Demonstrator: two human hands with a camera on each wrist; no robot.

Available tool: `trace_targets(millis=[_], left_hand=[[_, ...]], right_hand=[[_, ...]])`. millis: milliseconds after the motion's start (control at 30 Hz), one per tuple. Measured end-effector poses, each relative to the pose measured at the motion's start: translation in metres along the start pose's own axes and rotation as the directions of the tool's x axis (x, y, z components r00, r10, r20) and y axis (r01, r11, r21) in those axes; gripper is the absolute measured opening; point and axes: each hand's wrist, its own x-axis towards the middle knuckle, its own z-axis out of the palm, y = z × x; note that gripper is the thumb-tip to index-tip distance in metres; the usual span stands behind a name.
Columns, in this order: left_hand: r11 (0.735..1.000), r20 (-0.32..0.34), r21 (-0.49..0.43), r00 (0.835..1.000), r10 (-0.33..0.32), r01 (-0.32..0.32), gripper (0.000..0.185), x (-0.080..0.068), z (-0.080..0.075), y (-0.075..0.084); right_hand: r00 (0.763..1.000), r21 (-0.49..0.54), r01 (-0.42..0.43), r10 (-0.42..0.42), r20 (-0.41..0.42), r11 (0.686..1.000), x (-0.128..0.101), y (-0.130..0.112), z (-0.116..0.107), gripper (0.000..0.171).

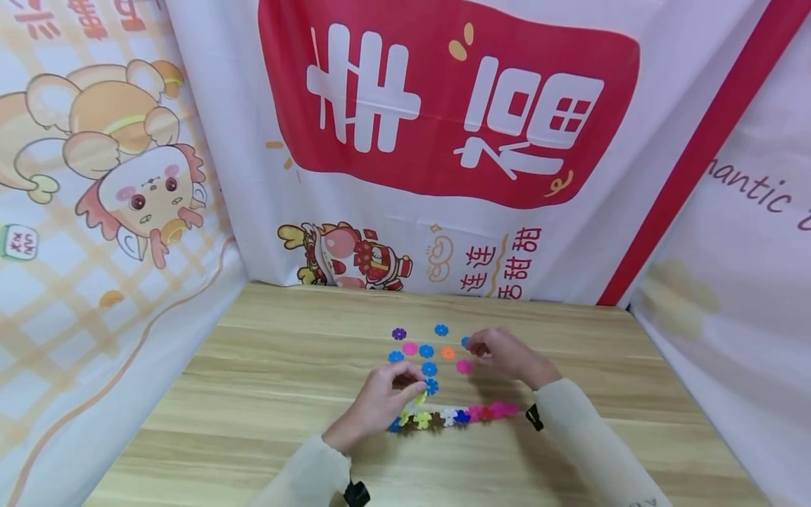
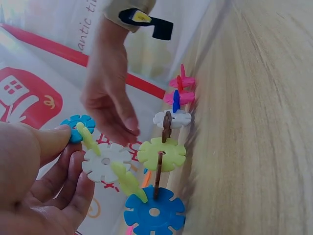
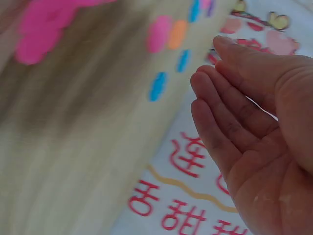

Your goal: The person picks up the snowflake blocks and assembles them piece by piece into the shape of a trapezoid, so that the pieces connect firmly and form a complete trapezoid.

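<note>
My left hand (image 1: pixel 383 394) pinches a blue notched flower disc (image 2: pixel 87 120) between thumb and fingers. That disc is slotted to a yellow-green disc (image 2: pixel 87 138), then a white disc (image 2: pixel 100 169) and another yellow-green one, leading to a larger blue disc (image 2: pixel 142 220). From there a row of interlocked discs (image 1: pixel 500 410) in brown, yellow-green, white, blue, red and pink runs right along the table. My right hand (image 1: pixel 503 352) reaches over the loose discs, fingertips close by a blue disc (image 1: pixel 465 341). In the right wrist view its fingers look relaxed, with nothing between them.
Loose discs lie beyond the chain on the wooden table (image 1: pixel 253 366): a purple disc (image 1: pixel 398 334), an orange disc (image 1: pixel 448 353), pink discs (image 1: pixel 464 366) and several blue ones (image 1: pixel 441 329). Printed cloth (image 1: pixel 215 105) hangs at the back and both sides.
</note>
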Motion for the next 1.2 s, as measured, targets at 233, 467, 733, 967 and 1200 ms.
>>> trace_targets(millis=[233, 467, 733, 967, 1200], left_hand=[[1.000, 0.030, 0.013, 0.999, -0.021, 0.021, 0.006, 0.003, -0.002, 0.001], [0.999, 0.046, 0.015, 0.998, -0.031, 0.031, 0.006, 0.002, -0.002, 0.001], [0.999, 0.043, -0.015, 0.998, -0.040, 0.041, 0.006, 0.004, -0.003, 0.000], [0.999, 0.028, -0.031, 0.999, -0.036, 0.037, 0.009, 0.004, -0.007, -0.002], [0.999, 0.021, -0.038, 1.000, -0.022, 0.023, 0.014, 0.008, -0.008, -0.003]], right_hand=[[0.997, 0.007, -0.063, 0.063, 0.040, 0.998, 0.011, 0.011, 0.022, 0.025], [0.994, -0.008, -0.109, 0.109, 0.030, 0.994, 0.019, 0.007, 0.037, 0.006], [0.986, 0.072, -0.163, 0.162, 0.028, 0.984, 0.019, 0.003, 0.035, 0.010], [0.996, 0.090, -0.083, 0.081, 0.020, 0.992, 0.015, -0.008, 0.022, 0.004], [0.998, 0.151, 0.061, -0.057, -0.033, 0.987, 0.005, -0.026, 0.008, 0.004]])
